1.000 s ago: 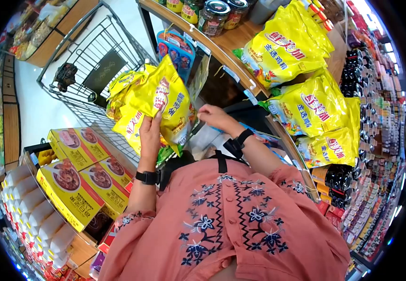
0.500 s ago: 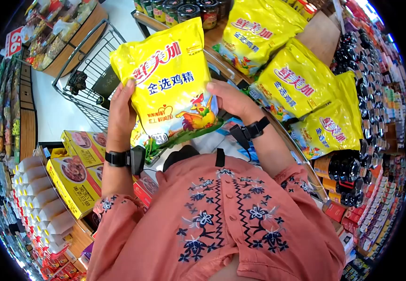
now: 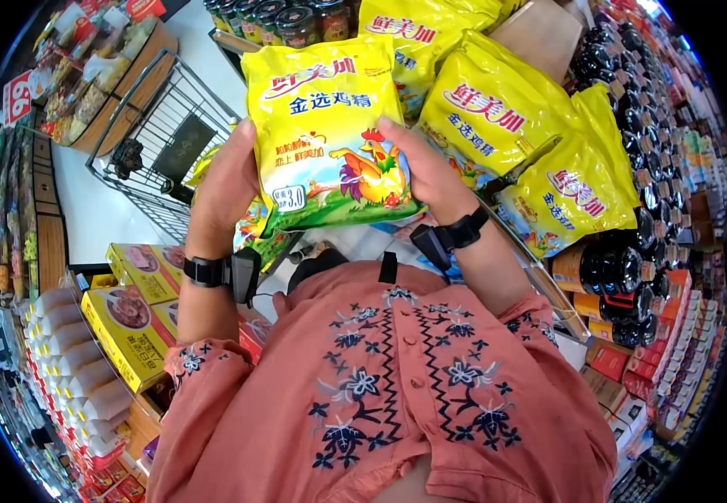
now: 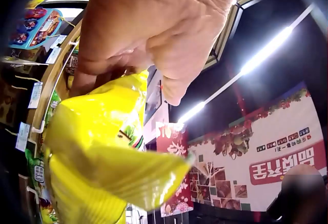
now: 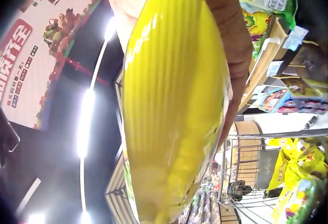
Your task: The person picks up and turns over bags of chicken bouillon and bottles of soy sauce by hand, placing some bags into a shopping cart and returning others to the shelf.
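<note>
While the left hand (image 3: 225, 184) grips one edge of the yellow bag (image 3: 321, 126), the right hand (image 3: 431, 172) grips the opposite edge, and there it is, held between both sets of fingers! Thumbs at the front edges, the rest of the fingers reaching round the sides, printed face towards the wearer; the printed rooster (image 3: 372, 168) sits just beside the right thumb. Out beyond the left fingers, the shopping cart (image 3: 183, 144), with yellow packets (image 5: 297, 165) in it! Just past the right fingers, matching bags (image 3: 498, 109); farther beyond the fingertips, dark-lidded jars (image 3: 296, 25). Back behind the left fingers, nearer the wearer, yellow boxes (image 3: 129, 331)!
</note>
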The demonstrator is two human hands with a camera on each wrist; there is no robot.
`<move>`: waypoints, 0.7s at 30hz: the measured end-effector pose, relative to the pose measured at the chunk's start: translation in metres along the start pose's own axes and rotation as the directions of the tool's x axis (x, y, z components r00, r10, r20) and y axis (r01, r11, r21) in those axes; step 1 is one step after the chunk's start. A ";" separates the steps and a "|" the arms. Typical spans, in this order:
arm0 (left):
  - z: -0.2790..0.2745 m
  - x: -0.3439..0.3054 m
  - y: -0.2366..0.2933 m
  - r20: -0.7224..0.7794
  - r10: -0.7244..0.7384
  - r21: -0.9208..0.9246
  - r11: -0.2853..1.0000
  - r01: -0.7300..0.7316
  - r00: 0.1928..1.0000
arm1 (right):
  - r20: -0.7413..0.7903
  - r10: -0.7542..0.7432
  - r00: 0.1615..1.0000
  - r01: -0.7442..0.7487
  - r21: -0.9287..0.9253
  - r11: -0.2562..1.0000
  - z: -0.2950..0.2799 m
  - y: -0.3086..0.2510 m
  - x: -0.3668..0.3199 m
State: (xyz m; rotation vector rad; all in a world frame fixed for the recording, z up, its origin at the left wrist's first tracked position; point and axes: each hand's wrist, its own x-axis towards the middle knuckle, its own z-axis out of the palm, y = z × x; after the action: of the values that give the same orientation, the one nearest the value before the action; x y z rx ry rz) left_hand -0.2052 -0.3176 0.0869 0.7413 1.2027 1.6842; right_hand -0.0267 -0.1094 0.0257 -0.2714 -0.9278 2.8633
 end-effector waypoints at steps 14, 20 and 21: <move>0.041 -0.045 -0.057 -0.201 -0.058 0.222 0.969 0.104 0.978 | 0.024 -0.123 0.992 0.125 -0.234 0.964 -0.018 -0.008 -0.024; 0.052 -0.049 -0.058 -0.225 -0.040 0.196 0.977 0.085 0.974 | -0.029 -0.111 0.993 0.098 -0.287 0.953 -0.023 -0.008 -0.033; 0.051 -0.049 -0.060 -0.223 -0.033 0.205 0.975 0.080 0.974 | -0.037 -0.117 0.992 0.101 -0.292 0.951 -0.025 -0.006 -0.034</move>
State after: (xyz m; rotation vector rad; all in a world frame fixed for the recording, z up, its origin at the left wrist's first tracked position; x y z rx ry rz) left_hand -0.1226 -0.3355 0.0494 0.6541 1.5636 1.6375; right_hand 0.0118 -0.0960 0.0138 -0.3108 -1.3083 2.6016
